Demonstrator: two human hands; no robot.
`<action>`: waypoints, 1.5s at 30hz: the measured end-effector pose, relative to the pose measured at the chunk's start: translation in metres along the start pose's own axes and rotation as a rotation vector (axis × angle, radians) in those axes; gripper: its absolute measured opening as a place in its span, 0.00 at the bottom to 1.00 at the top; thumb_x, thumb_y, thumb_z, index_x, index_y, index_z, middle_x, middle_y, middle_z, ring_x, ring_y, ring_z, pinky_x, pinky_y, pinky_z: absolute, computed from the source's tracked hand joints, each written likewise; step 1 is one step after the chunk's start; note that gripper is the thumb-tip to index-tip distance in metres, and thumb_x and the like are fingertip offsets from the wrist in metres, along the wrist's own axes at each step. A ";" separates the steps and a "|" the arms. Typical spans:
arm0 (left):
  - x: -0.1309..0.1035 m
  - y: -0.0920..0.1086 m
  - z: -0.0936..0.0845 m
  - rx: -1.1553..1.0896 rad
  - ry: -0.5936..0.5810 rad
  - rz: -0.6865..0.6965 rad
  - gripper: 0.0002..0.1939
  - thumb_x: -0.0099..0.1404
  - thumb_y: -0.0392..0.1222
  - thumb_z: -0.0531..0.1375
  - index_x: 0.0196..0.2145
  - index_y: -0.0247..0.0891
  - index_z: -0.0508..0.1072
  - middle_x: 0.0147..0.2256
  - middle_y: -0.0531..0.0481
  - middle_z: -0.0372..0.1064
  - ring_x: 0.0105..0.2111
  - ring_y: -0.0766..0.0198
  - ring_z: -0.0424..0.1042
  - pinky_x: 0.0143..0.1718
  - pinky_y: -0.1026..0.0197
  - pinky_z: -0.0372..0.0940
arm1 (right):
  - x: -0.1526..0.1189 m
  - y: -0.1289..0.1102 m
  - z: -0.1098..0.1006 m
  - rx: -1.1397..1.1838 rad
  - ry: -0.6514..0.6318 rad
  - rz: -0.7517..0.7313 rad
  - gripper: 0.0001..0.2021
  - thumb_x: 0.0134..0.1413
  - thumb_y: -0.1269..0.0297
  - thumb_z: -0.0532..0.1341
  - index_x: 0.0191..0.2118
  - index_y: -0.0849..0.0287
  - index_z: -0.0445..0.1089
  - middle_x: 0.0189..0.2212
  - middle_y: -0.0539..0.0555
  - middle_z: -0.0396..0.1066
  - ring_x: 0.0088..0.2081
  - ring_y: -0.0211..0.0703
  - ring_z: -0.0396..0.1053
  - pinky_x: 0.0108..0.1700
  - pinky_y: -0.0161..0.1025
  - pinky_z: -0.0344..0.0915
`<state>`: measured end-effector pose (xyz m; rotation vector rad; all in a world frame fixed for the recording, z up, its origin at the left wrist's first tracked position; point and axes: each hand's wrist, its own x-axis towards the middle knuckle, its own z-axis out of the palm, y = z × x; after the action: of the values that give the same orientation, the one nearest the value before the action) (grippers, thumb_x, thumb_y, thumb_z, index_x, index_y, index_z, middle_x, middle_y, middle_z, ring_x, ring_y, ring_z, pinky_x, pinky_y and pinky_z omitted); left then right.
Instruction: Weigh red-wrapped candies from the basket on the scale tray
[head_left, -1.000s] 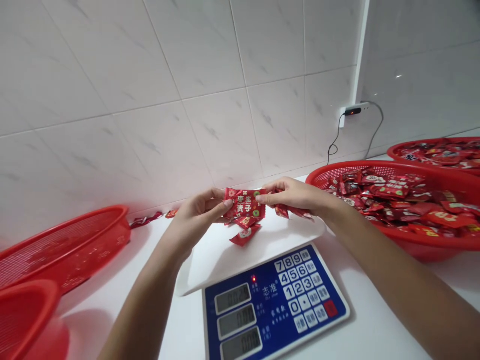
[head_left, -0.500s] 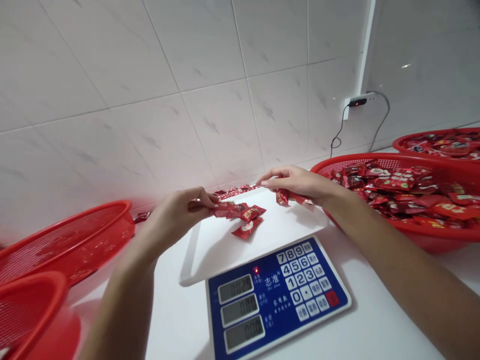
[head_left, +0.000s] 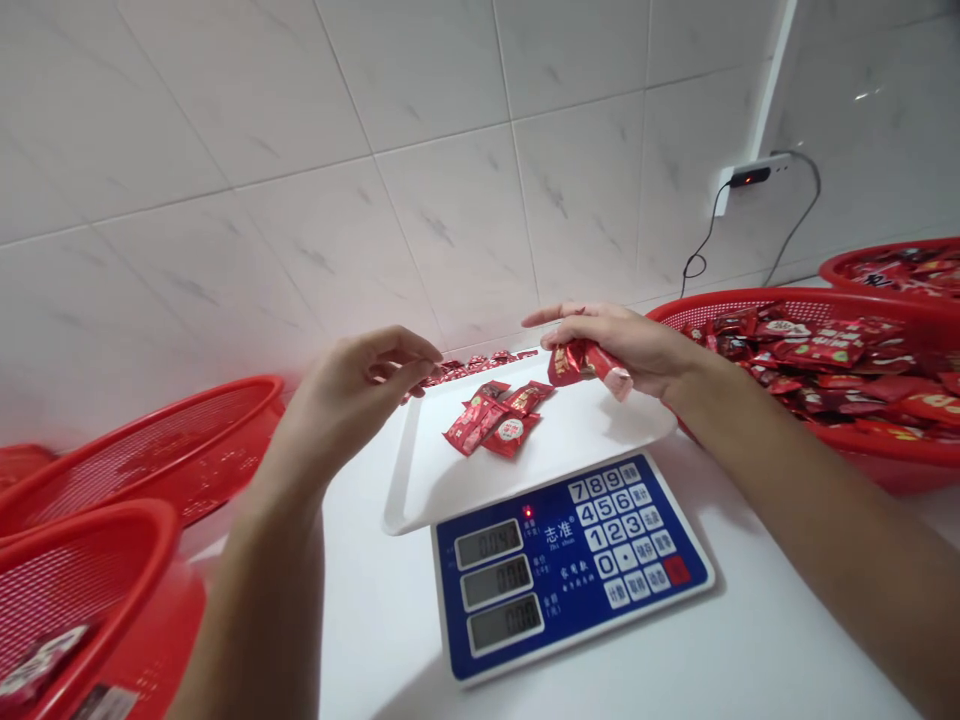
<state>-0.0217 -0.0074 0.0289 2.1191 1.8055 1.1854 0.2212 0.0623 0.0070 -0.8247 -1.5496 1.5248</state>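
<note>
Three red candy packets [head_left: 496,415] lie overlapping on the white tray [head_left: 450,490] of a digital scale. My left hand [head_left: 367,385] hovers over the tray's left side, its fingers loosely curled and apart, with no packet visible between them. Above the tray's right side, my right hand [head_left: 615,345] is closed around several red candy packets [head_left: 581,362], index finger stretched out. The scale's blue panel [head_left: 559,580] faces me, with number keys on the right and three small displays [head_left: 499,585] on the left.
To the right, a large red basket [head_left: 825,300] is full of red packets, with another basket [head_left: 892,255] behind. Red baskets [head_left: 225,425] also stand at the left. Packets [head_left: 487,362] lie behind the tray along the tiled wall. A cable [head_left: 701,240] hangs from a socket.
My left hand has let go of red packets, which now lie beside the others on the tray, and has drawn back slightly. The scale's top reading has changed. My right hand still holds its packets.
</note>
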 end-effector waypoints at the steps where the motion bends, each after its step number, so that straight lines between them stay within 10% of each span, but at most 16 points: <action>1: -0.001 0.002 0.001 -0.017 0.018 0.010 0.08 0.59 0.48 0.62 0.31 0.43 0.78 0.31 0.49 0.77 0.30 0.60 0.74 0.31 0.60 0.64 | -0.001 -0.001 0.001 0.018 -0.003 -0.005 0.16 0.57 0.75 0.59 0.52 0.64 0.71 0.23 0.47 0.67 0.17 0.29 0.58 0.15 0.26 0.56; 30: -0.011 0.031 0.027 -0.064 -0.093 0.120 0.13 0.67 0.49 0.60 0.38 0.39 0.80 0.34 0.47 0.79 0.35 0.59 0.77 0.32 0.63 0.67 | -0.016 -0.012 0.016 -0.005 -0.133 -0.030 0.14 0.62 0.75 0.57 0.53 0.66 0.66 0.21 0.46 0.66 0.17 0.29 0.62 0.18 0.26 0.59; 39: -0.011 0.033 0.038 -0.343 -0.365 0.078 0.16 0.68 0.51 0.61 0.46 0.39 0.78 0.41 0.47 0.79 0.40 0.59 0.76 0.37 0.62 0.68 | -0.009 0.004 0.016 0.119 -0.262 -0.309 0.17 0.62 0.73 0.59 0.55 0.58 0.64 0.42 0.53 0.70 0.28 0.31 0.70 0.30 0.30 0.71; 45: -0.005 0.023 0.042 -0.434 -0.278 0.026 0.15 0.64 0.50 0.66 0.42 0.37 0.76 0.36 0.48 0.77 0.34 0.64 0.74 0.33 0.65 0.67 | -0.006 0.005 0.016 -0.073 -0.244 -0.225 0.06 0.65 0.65 0.59 0.43 0.62 0.69 0.28 0.49 0.70 0.16 0.27 0.57 0.12 0.26 0.51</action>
<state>0.0222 -0.0023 0.0095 1.9418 1.2720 1.0987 0.2100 0.0501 0.0016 -0.4964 -1.8176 1.4510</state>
